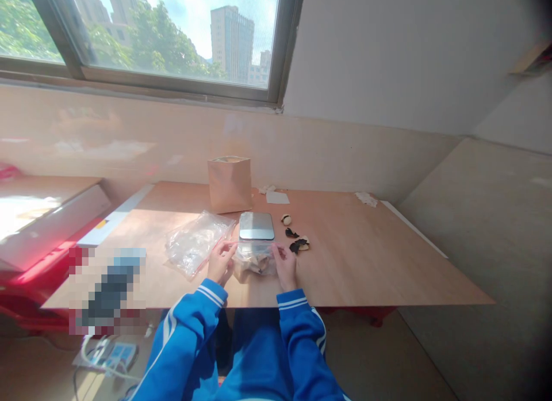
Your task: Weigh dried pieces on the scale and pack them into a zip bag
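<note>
A small clear plastic bag (255, 262) with pale pieces inside lies on the wooden table (366, 263) at the near edge, pinched at its top corners by both hands: the left hand (221, 263) at nine o'clock of the bag, the right hand (285, 267) at three o'clock. The bag's mouth faces twelve o'clock, toward the digital kitchen scale (256, 225) just beyond it, and its long axis runs left to right between the hands. Both hands are equally near, fingers closed on the bag's top edge.
</note>
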Demonstrator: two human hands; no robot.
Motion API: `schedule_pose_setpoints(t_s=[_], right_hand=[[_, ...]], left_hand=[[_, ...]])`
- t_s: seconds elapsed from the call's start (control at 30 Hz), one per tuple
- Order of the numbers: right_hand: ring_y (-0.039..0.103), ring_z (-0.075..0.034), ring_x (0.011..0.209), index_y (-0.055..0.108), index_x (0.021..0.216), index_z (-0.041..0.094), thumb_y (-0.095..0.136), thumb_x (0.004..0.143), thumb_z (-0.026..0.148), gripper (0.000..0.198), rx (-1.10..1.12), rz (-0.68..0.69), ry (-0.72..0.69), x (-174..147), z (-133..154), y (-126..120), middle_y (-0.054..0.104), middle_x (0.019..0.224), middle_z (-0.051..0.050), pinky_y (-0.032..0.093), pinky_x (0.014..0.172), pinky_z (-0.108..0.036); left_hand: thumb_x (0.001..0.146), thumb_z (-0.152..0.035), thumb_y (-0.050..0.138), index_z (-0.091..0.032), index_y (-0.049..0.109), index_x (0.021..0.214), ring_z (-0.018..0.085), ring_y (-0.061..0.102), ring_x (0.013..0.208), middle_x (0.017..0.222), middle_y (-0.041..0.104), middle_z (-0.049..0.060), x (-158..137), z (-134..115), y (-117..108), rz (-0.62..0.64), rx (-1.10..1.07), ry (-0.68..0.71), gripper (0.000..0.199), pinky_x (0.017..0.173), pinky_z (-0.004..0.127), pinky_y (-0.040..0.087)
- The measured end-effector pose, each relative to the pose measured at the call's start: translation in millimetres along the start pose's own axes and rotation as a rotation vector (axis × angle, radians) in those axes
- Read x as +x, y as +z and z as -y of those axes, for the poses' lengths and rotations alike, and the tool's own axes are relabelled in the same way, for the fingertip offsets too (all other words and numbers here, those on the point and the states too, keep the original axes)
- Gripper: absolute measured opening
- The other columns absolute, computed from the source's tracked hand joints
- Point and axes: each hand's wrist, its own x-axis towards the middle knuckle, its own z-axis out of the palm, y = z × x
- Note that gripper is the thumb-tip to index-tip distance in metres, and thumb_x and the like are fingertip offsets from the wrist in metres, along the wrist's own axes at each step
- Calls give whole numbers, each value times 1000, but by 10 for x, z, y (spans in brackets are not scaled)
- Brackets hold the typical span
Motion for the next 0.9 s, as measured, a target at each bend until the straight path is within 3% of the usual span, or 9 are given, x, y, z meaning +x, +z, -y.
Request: schedule_pose_setpoints(t_s=[0.23,0.37,0.63,0.9], right_hand=[[69,-22,76,68,88,16,67,78,56,41,-12,-29,-8,-13,45,-1,75,82,-9,57,74,-35],[70,-22,75,68,87,16,68,77,56,42,6,-12,9,-18,54,17,75,81,-9,57,72,-35],[69,-23,77,71,91,15,67,79,53,39,-60,111,32,-25,58,-4,76,85,-10,54,69,-33],[66,-19,73,71,86,16,69,78,49,34,-68,70,11,-16,11,-10,73,83,-7,51,67,-29]], left_hand=[[66,-46,76,-14,72,80,13,56,60,77,66,7,5,-19,-21,34,39,-16,36,44,20,38],[68,-49,75,-15,70,82,9,51,50,73,64,4,-28,-43,-16,24,30,-29,38,41,20,36],[70,-52,73,-15,70,82,9,48,42,65,64,1,-50,-86,-3,119,66,-40,39,40,21,38],[70,-54,73,-14,69,84,8,47,39,64,62,1,-48,-57,-11,98,99,-41,42,37,21,36]])
